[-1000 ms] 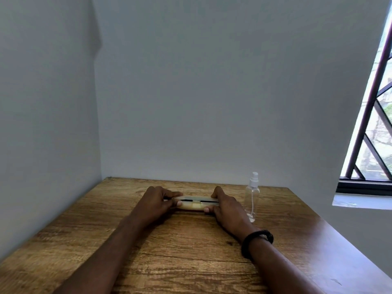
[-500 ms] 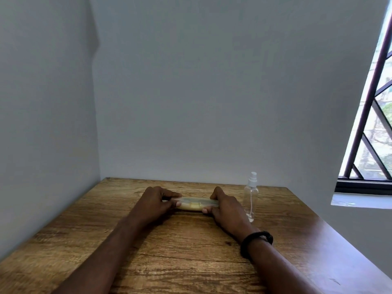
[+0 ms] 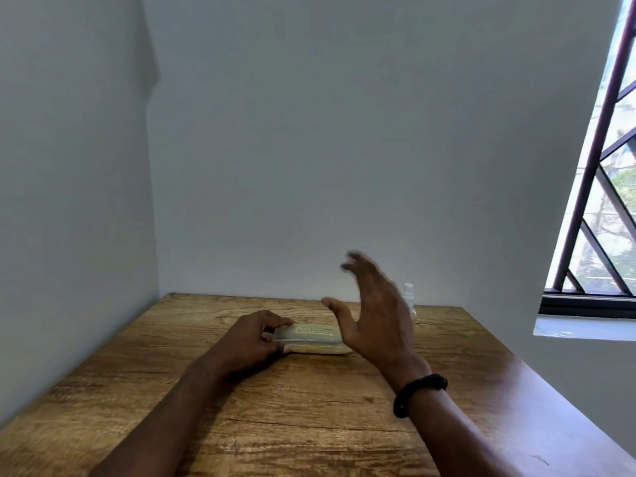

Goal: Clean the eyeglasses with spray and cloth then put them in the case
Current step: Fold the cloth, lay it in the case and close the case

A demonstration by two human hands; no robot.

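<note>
Wooden table (image 3: 309, 407), grey corner walls | case (image 3: 311, 338) shut, lying flat mid-table; glasses not visible | left hand (image 3: 253, 342) pinching case's left end | right hand (image 3: 375, 315) raised, fingers spread, empty | risk: blurred right hand may topple spray bottle (image 3: 409, 301) behind it
</note>
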